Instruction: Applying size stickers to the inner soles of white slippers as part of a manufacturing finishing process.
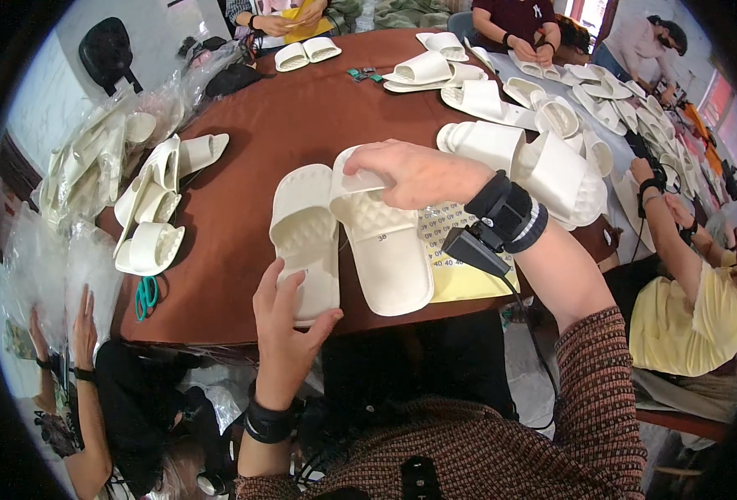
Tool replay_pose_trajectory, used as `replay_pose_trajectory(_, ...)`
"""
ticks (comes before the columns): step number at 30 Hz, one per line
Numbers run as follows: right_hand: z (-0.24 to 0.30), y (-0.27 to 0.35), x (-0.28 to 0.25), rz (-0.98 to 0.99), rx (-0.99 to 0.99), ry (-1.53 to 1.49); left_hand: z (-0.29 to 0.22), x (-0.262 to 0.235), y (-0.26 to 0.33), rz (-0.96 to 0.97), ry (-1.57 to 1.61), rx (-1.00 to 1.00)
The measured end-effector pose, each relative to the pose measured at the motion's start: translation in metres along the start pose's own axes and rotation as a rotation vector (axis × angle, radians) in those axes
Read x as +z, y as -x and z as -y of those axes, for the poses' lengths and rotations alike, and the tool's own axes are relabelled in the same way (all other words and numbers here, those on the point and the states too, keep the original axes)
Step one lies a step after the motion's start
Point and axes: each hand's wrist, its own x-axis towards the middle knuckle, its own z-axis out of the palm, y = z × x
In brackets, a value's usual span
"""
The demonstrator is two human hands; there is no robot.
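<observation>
Two white slide slippers lie side by side before me, toes pointing away. The left slipper (316,247) has my left hand (283,333) around its heel, fingers at the left edge and insole, thumb at the right edge. Over the strap of the right slipper (389,267) my right hand (414,173) reaches in from the right, its fingertips gripping the strap near the toe. That slipper tilts, its heel toward the lower right. Beneath my right wrist, a yellow sticker sheet (468,285) with rows of small print lies partly covered.
Several white slippers (153,247) and teal-handled scissors (146,297) lie at the left of the brown-covered table (260,117). Clear plastic bags (93,167) bulge past the left edge. More slippers (483,143) crowd the right. A cable (528,312) hangs from my right wrist. Co-workers sit around.
</observation>
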Motion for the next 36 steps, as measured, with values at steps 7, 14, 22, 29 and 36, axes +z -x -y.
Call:
replay_pose_trajectory(7, -0.002, 0.016, 0.008, 0.046, 0.063, -0.137, -0.006, 0.007, 0.004, -0.002, -0.064, 0.074)
replay_pose_trajectory(14, -0.01, 0.036, 0.019, -0.124, -0.063, -0.083, -0.019, 0.011, 0.01, 0.004, -0.126, 0.13)
replay_pose_trajectory(22, 0.036, 0.058, 0.017, -0.369, 0.04, -0.211, -0.016, 0.013, 0.01, -0.056, -0.087, 0.119)
replay_pose_trajectory(29, 0.049, 0.048, 0.04, -0.275, 0.074, -0.514, -0.017, 0.024, -0.004, -0.089, -0.029, 0.145)
replay_pose_trajectory(36, 0.055, 0.034, 0.046, -0.254, 0.016, -0.414, -0.005, 0.034, -0.001, -0.196, 0.002, 0.143)
